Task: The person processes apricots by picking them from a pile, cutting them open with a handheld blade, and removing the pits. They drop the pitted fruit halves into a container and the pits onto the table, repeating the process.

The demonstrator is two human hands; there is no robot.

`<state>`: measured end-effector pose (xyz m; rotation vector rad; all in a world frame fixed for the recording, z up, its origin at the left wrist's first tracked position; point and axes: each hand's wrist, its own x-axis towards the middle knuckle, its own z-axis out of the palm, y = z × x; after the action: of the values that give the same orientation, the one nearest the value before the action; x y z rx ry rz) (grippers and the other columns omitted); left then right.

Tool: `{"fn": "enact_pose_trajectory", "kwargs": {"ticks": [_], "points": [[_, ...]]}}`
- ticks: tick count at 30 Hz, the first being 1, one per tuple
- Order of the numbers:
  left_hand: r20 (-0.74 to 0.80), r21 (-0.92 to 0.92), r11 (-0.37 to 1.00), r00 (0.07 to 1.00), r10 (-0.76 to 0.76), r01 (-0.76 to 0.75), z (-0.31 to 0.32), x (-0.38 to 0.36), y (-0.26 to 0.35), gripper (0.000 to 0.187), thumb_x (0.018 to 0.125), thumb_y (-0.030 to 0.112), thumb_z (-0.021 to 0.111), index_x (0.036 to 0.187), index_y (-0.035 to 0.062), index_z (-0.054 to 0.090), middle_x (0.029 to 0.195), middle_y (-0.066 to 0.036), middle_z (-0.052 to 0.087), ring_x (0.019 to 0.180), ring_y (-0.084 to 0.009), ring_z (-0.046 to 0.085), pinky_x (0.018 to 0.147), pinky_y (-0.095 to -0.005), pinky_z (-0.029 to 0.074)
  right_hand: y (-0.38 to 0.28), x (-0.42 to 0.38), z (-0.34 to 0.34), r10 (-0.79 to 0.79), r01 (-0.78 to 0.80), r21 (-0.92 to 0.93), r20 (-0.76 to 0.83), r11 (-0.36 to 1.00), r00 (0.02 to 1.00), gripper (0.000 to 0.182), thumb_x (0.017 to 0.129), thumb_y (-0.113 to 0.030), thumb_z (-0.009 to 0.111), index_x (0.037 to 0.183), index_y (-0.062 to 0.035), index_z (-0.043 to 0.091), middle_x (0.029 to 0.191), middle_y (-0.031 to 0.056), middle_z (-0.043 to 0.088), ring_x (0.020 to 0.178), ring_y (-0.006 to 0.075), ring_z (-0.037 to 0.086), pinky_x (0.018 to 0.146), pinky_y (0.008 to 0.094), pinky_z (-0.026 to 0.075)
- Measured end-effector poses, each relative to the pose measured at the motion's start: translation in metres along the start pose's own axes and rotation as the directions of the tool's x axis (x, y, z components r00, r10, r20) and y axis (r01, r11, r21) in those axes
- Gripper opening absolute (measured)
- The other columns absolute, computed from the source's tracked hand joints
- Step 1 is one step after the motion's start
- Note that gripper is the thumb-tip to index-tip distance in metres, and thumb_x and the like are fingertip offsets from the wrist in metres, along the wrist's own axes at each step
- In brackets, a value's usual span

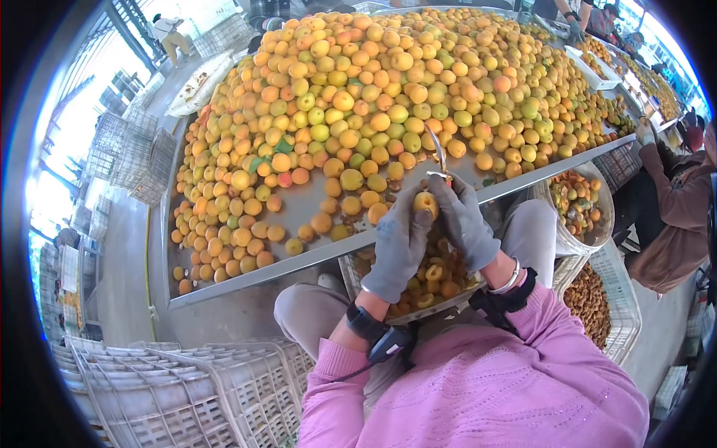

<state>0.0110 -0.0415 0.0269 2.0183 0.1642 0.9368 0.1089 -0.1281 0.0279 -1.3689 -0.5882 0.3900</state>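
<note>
Evidently, the left grip [394, 250] pinched an apricot [426, 203] between thumb and fingers, while the right grip [464, 224], beside it, was closed around a knife [441, 155], its curved blade aimed away, probably to spare the fingers. Below both grips, a crate [429, 312] held split fruit, placed, it seemed, to catch whatever dropped. Beyond them, the metal desk [276, 273] bore a great heap [343, 97], its raised rim likely checking any rolling. Right of the grips stood a bucket [609, 213] of fruit; far left, stacked crates [112, 149] lined the floor [123, 246]. Another person [683, 198] sat off to the right.
</note>
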Motion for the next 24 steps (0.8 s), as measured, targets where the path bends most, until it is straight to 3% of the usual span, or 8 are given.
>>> {"fn": "enact_pose_trajectory", "kwargs": {"ticks": [3, 8, 13, 17, 19, 21, 23, 24], "points": [[0.01, 0.082, 0.994, 0.997, -0.071, 0.07, 0.006, -0.009, -0.01, 0.035, 0.102, 0.03, 0.048, 0.116, -0.0012, 0.056, 0.081, -0.014, 0.066, 0.073, -0.0264, 0.066, 0.066, -0.039, 0.049, -0.006, -0.005, 0.011, 0.06, -0.059, 0.061, -0.025, 0.996, 0.998, 0.028, 0.095, -0.03, 0.063, 0.092, -0.0017, 0.06, 0.076, -0.0018, 0.054, 0.067, 0.0087, 0.049, 0.059, 0.0278, 0.044], [0.231, -0.738, 0.466, 0.831, -0.506, 0.489, 0.016, -0.019, -0.029, 0.038, 0.101, 0.035, 0.053, 0.113, -0.0004, 0.057, 0.084, -0.001, 0.059, 0.076, -0.0075, 0.053, 0.067, -0.0235, 0.046, 0.0, 0.002, 0.008, -0.246, 0.237, -0.343, 0.016, 0.909, 0.969, 0.021, 0.091, -0.023, 0.067, 0.083, -0.0051, 0.059, 0.069, 0.0077, 0.057, 0.058, 0.0199, 0.053, 0.057, 0.0335, 0.045], [0.206, -0.669, 0.481, 0.764, -0.612, 0.566, 0.005, -0.01, 0.0, 0.036, 0.104, 0.039, 0.042, 0.086, 0.011, 0.058, 0.062, 0.004, 0.048, 0.049, -0.0072, 0.039, 0.047, -0.0236, 0.033, -0.013, 0.007, -0.004, -0.469, 0.586, -0.529, 0.352, 0.614, 0.81, 0.014, 0.082, -0.014, 0.072, 0.081, -0.0073, 0.059, 0.069, 0.0105, 0.057, 0.057, 0.0252, 0.055, 0.054, 0.0366, 0.044], [0.501, -0.734, 0.244, 0.749, -0.434, 0.633, -0.004, -0.016, -0.023, 0.037, 0.103, 0.042, 0.043, 0.091, 0.0105, 0.059, 0.07, 0.001, 0.056, 0.054, -0.0086, 0.048, 0.049, -0.0227, 0.038, 0.031, 0.018, -0.013, -0.105, 0.11, -0.073, 0.079, 0.991, 0.991, 0.015, 0.075, -0.008, 0.073, 0.081, -0.0066, 0.059, 0.069, 0.0077, 0.056, 0.06, 0.0246, 0.056, 0.056, 0.0354, 0.046], [0.528, -0.767, 0.083, 0.7, -0.48, 0.636, -0.004, -0.012, -0.018, 0.034, 0.102, 0.038, 0.043, 0.099, 0.0081, 0.058, 0.08, -0.002, 0.058, 0.064, -0.013, 0.052, 0.058, -0.0255, 0.042, 0.015, 0.014, -0.027, -0.536, 0.568, -0.363, 0.195, 0.739, 0.822, 0.013, 0.081, -0.007, 0.07, 0.08, -0.0045, 0.057, 0.074, 0.0019, 0.06, 0.066, 0.0167, 0.058, 0.062, 0.031, 0.048], [0.58, -0.796, -0.231, 0.598, -0.553, 0.559, -0.006, -0.009, -0.015, 0.035, 0.101, 0.032, 0.044, 0.116, 0.0034, 0.057, 0.1, -0.008, 0.063, 0.085, -0.0216, 0.06, 0.076, -0.031, 0.05, 0.004, 0.006, -0.039, -0.459, 0.543, -0.404, 0.291, 0.736, 0.839, 0.009, 0.089, -0.01, 0.066, 0.088, -0.002, 0.062, 0.084, -0.0012, 0.064, 0.073, 0.0095, 0.058, 0.067, 0.0278, 0.048], [0.544, -0.823, -0.168, 0.667, -0.51, 0.543, -0.014, -0.012, -0.027, 0.032, 0.1, 0.027, 0.046, 0.12, 0.0034, 0.057, 0.109, -0.009, 0.063, 0.095, -0.021, 0.061, 0.078, -0.0334, 0.052, 0.011, -0.004, -0.043, 0.248, -0.314, 0.172, 0.323, 0.934, 0.913, 0.015, 0.093, -0.014, 0.064, 0.099, -0.0004, 0.065, 0.091, -0.0015, 0.065, 0.078, 0.0064, 0.057, 0.069, 0.0255, 0.048], [0.519, -0.836, -0.097, 0.721, -0.46, 0.54, -0.018, -0.01, -0.029, 0.033, 0.1, 0.028, 0.046, 0.12, 0.0035, 0.057, 0.109, -0.008, 0.063, 0.095, -0.0199, 0.061, 0.078, -0.0324, 0.052, 0.007, -0.008, -0.04, 0.258, -0.256, -0.047, 0.315, 0.965, 0.913, 0.02, 0.092, -0.014, 0.064, 0.106, 0.0, 0.067, 0.089, -0.0006, 0.066, 0.078, 0.0062, 0.058, 0.069, 0.0237, 0.047]]}}
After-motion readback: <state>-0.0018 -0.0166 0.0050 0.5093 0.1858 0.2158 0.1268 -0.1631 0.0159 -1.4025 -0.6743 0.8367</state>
